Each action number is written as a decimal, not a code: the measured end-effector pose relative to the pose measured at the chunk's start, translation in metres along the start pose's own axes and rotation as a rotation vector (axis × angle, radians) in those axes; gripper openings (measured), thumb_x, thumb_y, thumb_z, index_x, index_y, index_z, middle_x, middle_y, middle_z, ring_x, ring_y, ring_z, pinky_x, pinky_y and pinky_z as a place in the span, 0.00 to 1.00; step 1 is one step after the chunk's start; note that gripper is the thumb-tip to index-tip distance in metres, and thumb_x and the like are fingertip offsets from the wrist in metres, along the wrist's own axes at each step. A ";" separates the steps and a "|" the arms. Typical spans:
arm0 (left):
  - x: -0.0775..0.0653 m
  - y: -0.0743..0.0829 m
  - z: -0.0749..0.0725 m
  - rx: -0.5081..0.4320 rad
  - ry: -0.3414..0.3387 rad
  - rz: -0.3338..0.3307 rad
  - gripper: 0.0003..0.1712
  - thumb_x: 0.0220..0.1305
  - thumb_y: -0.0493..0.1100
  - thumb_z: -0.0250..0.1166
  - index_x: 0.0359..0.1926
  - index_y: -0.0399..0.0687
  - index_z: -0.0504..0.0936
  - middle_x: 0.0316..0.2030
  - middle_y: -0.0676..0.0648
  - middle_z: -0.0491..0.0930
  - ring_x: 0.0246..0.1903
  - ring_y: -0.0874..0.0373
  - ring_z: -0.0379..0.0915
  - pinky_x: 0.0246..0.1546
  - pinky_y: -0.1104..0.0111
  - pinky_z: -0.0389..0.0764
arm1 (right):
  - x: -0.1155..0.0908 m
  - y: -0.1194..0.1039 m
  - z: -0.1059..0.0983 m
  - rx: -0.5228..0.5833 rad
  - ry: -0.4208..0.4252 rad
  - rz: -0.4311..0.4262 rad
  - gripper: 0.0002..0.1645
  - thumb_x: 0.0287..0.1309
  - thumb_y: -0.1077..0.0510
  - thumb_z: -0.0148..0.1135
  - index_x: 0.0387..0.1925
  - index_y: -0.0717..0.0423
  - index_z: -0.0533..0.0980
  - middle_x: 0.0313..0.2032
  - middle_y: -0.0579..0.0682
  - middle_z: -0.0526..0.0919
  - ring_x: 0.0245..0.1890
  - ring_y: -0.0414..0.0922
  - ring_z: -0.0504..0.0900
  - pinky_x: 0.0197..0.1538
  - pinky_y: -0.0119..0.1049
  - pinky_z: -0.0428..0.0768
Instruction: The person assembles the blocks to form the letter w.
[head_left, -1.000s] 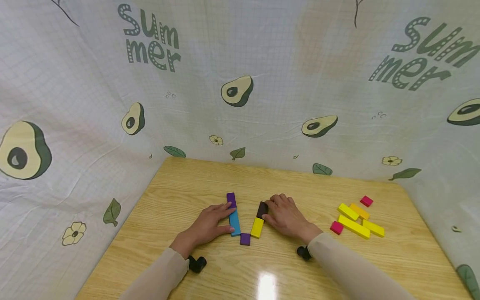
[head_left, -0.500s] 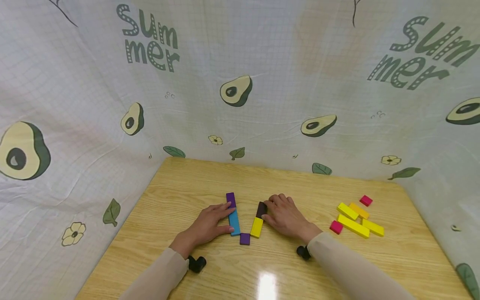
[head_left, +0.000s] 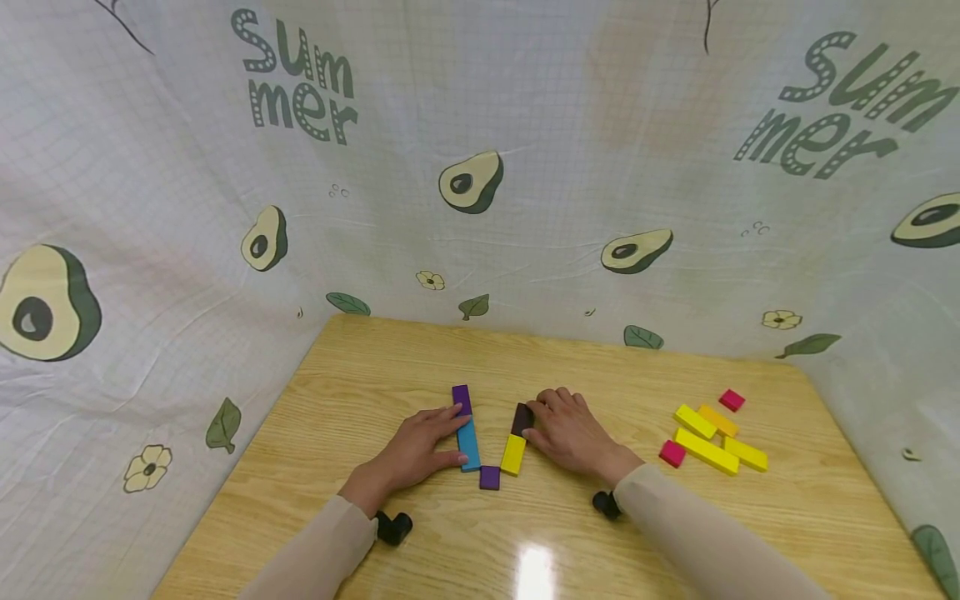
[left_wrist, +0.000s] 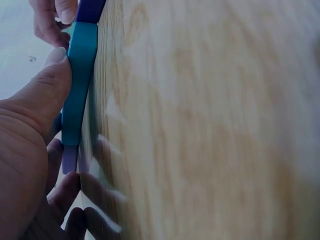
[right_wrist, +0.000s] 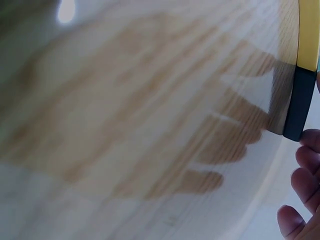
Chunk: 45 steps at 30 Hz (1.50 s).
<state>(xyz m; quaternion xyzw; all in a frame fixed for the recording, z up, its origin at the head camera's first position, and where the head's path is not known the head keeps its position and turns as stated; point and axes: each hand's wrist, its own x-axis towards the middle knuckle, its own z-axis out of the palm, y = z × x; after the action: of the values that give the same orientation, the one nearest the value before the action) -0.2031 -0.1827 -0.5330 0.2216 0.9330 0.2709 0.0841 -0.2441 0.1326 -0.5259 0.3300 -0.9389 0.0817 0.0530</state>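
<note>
My left hand [head_left: 411, 448] rests at the left side of a light-blue block [head_left: 469, 446], its thumb near the lower end and a fingertip near the upper end. A purple block [head_left: 461, 398] continues that line at the far end. My right hand [head_left: 572, 435] touches the right side of a black block [head_left: 521, 419] with index fingertip and thumb. The black block meets a yellow block [head_left: 513, 456] end to end. Between the near ends of both lines lies a small purple square block [head_left: 490, 477]. In the left wrist view the thumb touches the blue block [left_wrist: 80, 80].
On the right of the wooden table [head_left: 600, 550] lie several loose blocks: a long yellow block [head_left: 707, 452], shorter yellow ones, an orange block [head_left: 720, 420], a red block [head_left: 672, 453] and another red block [head_left: 732, 400]. A patterned cloth [head_left: 555, 183] encloses the table's back and sides.
</note>
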 end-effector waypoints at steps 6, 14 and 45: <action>0.001 0.002 -0.001 -0.001 -0.007 -0.007 0.39 0.73 0.64 0.64 0.79 0.59 0.69 0.81 0.47 0.62 0.79 0.38 0.55 0.78 0.37 0.55 | -0.001 0.000 -0.002 0.000 -0.004 0.007 0.31 0.75 0.40 0.62 0.66 0.57 0.79 0.58 0.54 0.79 0.54 0.53 0.75 0.55 0.50 0.73; 0.001 0.005 -0.002 -0.010 -0.011 -0.008 0.38 0.73 0.62 0.65 0.79 0.57 0.70 0.80 0.46 0.63 0.79 0.38 0.55 0.77 0.36 0.55 | -0.003 -0.002 -0.004 0.017 -0.003 0.008 0.31 0.75 0.41 0.62 0.66 0.58 0.79 0.58 0.55 0.79 0.55 0.54 0.75 0.57 0.52 0.74; 0.001 0.013 -0.003 0.097 0.071 0.010 0.32 0.78 0.58 0.61 0.76 0.56 0.74 0.78 0.48 0.67 0.77 0.43 0.62 0.77 0.43 0.64 | -0.030 0.014 -0.015 0.037 0.092 0.078 0.29 0.73 0.45 0.64 0.64 0.60 0.78 0.57 0.56 0.81 0.55 0.56 0.75 0.57 0.53 0.74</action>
<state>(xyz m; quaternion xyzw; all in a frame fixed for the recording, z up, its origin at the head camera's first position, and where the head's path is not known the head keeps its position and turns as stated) -0.2002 -0.1740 -0.5230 0.2205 0.9462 0.2337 0.0389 -0.2293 0.1642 -0.5176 0.2900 -0.9460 0.1160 0.0871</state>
